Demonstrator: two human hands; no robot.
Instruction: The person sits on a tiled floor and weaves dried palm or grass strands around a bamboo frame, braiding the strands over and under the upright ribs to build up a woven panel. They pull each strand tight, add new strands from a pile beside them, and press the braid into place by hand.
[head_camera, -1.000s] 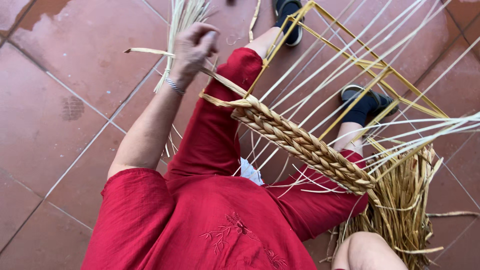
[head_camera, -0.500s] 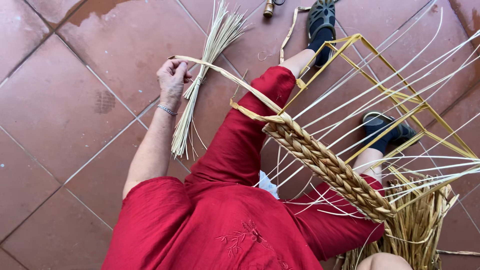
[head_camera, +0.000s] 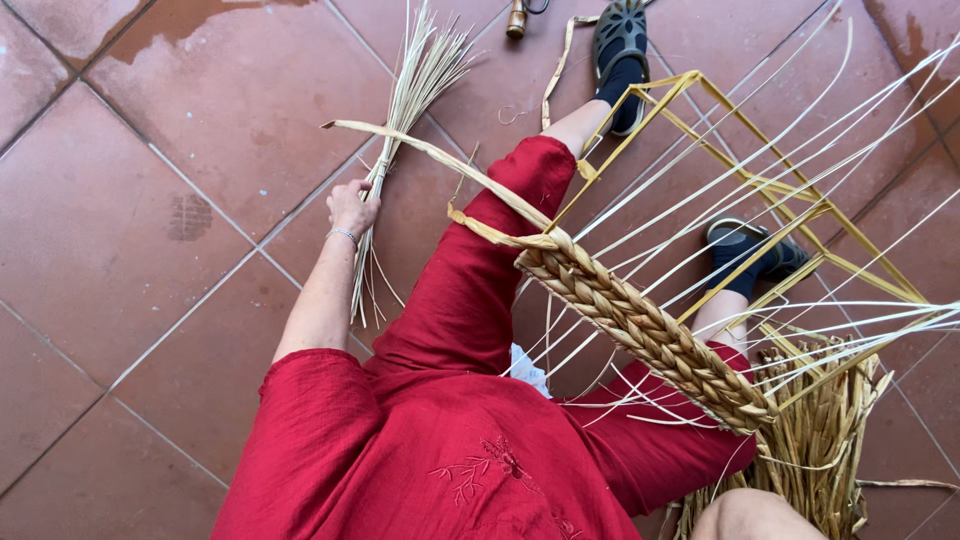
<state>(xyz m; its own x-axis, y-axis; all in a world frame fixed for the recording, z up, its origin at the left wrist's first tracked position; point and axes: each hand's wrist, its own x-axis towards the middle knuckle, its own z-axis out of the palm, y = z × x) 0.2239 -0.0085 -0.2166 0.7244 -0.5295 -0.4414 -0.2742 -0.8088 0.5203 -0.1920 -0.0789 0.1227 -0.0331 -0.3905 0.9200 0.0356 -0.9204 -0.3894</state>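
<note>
The left hand (head_camera: 352, 208) grips a straw bundle (head_camera: 405, 120) on the floor; the right hand is unseen — the braided rim (head_camera: 640, 325) looks part-woven, with many loose strands left.

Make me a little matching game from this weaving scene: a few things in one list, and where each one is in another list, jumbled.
Things:
1. bundle of straw
2. plaited band
3. yellow frame
4. dark shoe

Places:
A. at the top edge, on the outstretched foot
B. on the tiles, under the left hand
C. slanting across the red-clad lap
D. standing over the lower legs

Pairs: 1-B, 2-C, 3-D, 4-A
</note>
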